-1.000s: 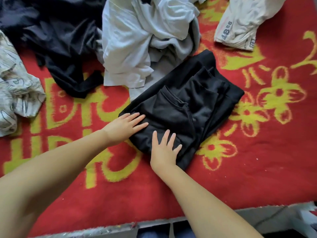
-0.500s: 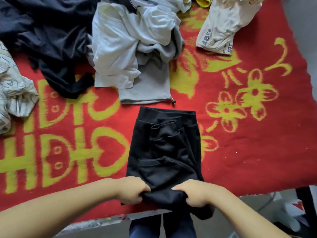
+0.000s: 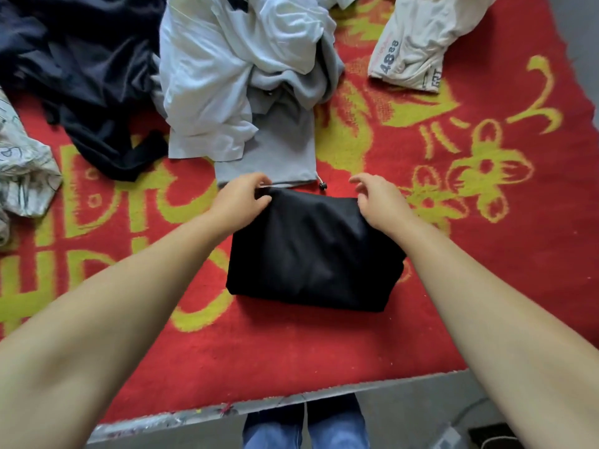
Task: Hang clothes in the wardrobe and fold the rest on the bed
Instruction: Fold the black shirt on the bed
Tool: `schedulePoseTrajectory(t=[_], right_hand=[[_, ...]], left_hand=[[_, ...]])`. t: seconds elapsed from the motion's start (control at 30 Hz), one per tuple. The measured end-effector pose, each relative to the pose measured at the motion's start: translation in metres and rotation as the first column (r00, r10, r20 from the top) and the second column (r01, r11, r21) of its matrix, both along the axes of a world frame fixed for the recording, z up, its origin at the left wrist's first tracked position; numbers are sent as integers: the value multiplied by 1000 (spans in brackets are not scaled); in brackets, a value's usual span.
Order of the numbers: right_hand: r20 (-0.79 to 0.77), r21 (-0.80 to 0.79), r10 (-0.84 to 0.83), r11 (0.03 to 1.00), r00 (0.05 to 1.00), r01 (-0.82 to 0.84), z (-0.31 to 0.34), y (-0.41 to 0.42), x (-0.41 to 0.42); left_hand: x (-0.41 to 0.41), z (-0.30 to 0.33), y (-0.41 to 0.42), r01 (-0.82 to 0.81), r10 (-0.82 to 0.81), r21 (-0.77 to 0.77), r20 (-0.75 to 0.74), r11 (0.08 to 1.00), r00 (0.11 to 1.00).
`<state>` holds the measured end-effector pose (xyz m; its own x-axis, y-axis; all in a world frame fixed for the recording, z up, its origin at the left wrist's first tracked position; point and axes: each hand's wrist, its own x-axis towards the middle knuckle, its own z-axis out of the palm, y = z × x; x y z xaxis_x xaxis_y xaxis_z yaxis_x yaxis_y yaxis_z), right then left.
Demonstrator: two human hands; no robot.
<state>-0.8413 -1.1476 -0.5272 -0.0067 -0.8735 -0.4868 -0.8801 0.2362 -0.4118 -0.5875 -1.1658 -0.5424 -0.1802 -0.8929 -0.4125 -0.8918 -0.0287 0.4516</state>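
A black garment (image 3: 311,251) lies folded into a compact rectangle on the red and yellow bed cover (image 3: 324,345), straight in front of me. My left hand (image 3: 241,200) pinches its far left corner between thumb and fingers. At the far right corner, my right hand (image 3: 377,202) rests its thumb on the fabric, with loosely curled fingers lifted above the edge. Just beyond the fold lies a grey garment (image 3: 282,147) with a drawstring toggle (image 3: 322,186).
A white and pale grey heap (image 3: 233,66) lies behind the grey garment. Dark navy clothes (image 3: 84,72) spread at the far left, a patterned cloth (image 3: 22,170) sits at the left edge, and cream printed trousers (image 3: 418,43) are at the far right. The bed's near edge (image 3: 291,401) runs above my jeans.
Both hands gripped the garment's near end at the bed edge, then carried it away from me over the far end. The long black piece is now folded in half.
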Motion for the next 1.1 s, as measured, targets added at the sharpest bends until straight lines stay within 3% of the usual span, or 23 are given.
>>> schedulePoseTrajectory(t=[0.07,0.17,0.23,0.33,0.5,0.63,0.73,0.8,0.87,0.97,1.1], right_hand=[[-231,-95,58,992,971,-82,-8,19,19],[-351,-225,165,941,922,-254,-18,74,56],[-374,-196,171,946,911,-258,-31,102,59],[-321,-106,115,982,940,-156,-63,104,35],[-241,-50,137,987,961,-153,-88,91,27],[-280,75,199,980,939,-185,-68,78,28],[-314,-33,204,974,927,-225,-36,95,38],[-290,-105,262,947,921,-302,-22,128,48],[-306,-43,339,929,890,-368,-23,159,54],[-388,60,347,934,854,-353,-47,169,50],[-436,69,317,945,842,-320,-71,152,50]], left_hand=[[-18,-5,15,110,-58,-225,226,968,972],[-51,-13,60,315,-226,-390,257,866,940],[-55,-29,86,367,-283,-286,295,885,913],[-35,-61,93,220,-173,-131,300,967,938],[-21,-88,80,196,-170,-42,344,980,923],[-23,-76,69,204,-214,70,416,976,884],[-20,-46,77,347,-293,-59,415,936,861],[-15,-33,104,534,-457,-180,340,826,822],[-9,-32,137,661,-589,-197,321,724,742],[-9,-43,153,618,-543,-84,394,782,742],[-17,-56,143,559,-480,-71,430,826,764]])
